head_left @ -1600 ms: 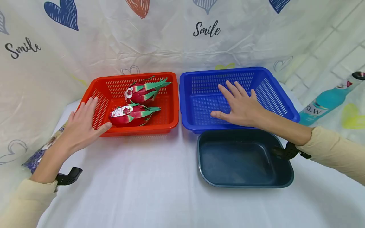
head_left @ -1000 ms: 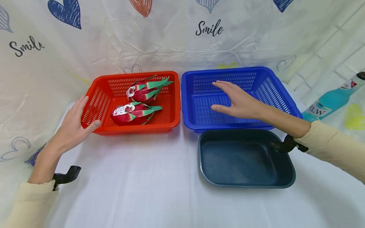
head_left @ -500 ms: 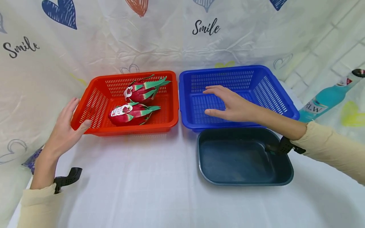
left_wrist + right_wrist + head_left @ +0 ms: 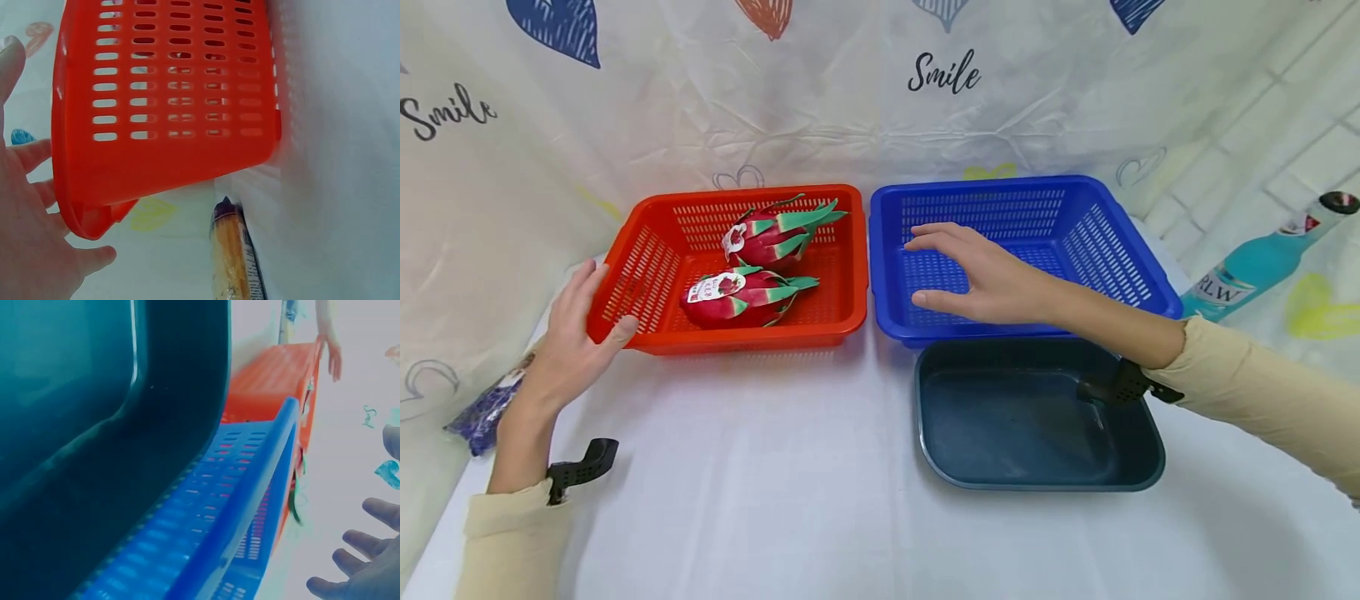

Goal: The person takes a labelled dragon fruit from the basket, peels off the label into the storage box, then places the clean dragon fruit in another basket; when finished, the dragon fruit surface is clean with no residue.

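Note:
In the head view my left hand is at the left end of the red basket, thumb spread from the fingers. The left wrist view shows these fingers around the basket's rim; contact is unclear. Two dragon fruits lie in that basket, one behind and one in front, each bearing a white label. Above the blue basket hovers my right hand, its fingers loosely bent and thumb apart, holding nothing. Spread fingertips appear at the edge of the right wrist view.
A dark tub stands in front of the blue basket, under my right forearm. At the right lies a bottle of blue liquid. A purple packet lies behind my left wrist. The patterned curtain hangs behind the baskets.
My left hand has moved left, from over the red basket's rim to beside its end. My right hand has turned and shifted left over the blue basket, its fingers drawing closer together.

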`<state>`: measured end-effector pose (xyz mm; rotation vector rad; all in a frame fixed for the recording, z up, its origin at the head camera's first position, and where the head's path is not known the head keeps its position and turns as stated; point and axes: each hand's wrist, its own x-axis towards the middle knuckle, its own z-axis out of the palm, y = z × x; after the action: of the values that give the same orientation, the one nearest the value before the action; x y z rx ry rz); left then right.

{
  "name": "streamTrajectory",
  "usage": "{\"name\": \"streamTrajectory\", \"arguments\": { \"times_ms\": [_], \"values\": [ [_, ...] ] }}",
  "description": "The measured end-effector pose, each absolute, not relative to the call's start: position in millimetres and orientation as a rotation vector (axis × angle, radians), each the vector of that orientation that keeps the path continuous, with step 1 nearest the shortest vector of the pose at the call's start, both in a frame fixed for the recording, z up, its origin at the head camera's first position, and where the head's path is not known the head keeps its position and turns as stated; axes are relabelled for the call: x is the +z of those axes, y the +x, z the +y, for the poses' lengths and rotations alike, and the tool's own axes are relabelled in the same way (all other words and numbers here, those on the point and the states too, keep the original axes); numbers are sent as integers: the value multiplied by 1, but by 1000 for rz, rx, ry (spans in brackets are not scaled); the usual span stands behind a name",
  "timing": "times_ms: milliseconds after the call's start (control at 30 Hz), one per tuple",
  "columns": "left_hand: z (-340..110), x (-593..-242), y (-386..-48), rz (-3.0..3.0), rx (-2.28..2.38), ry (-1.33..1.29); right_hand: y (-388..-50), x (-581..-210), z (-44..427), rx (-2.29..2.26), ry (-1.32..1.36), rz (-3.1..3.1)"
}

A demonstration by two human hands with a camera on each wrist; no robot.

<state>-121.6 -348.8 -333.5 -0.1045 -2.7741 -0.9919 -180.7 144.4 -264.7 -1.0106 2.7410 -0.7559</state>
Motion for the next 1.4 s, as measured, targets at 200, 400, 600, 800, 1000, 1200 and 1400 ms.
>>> {"name": "streamTrajectory", "arguments": {
  "times_ms": [200, 400, 600, 800, 1000, 1200, 1400],
  "values": [
    [-352, -337, -122, -2772, -968, -123, -181, -258, 130, -741, -1052, 2728],
    [-357, -341, -118, -2796, -965, -96, -184, -252, 114, -701, -1115, 2714],
    [-362, -345, -114, -2799, -965, -74, -187, -249, 99, -709, -1174, 2680],
    [-364, -346, -115, -2789, -1013, -72, -190, -251, 90, -693, -1189, 2664],
    [-366, -346, -116, -2802, -1018, -65, -194, -255, 79, -670, -1178, 2638],
    [-367, -342, -121, -2803, -1017, -82, -202, -245, 63, -567, -1174, 2652],
    [-367, -344, -124, -2812, -1034, -91, -212, -233, 41, -566, -1254, 2629]
  ]
}}
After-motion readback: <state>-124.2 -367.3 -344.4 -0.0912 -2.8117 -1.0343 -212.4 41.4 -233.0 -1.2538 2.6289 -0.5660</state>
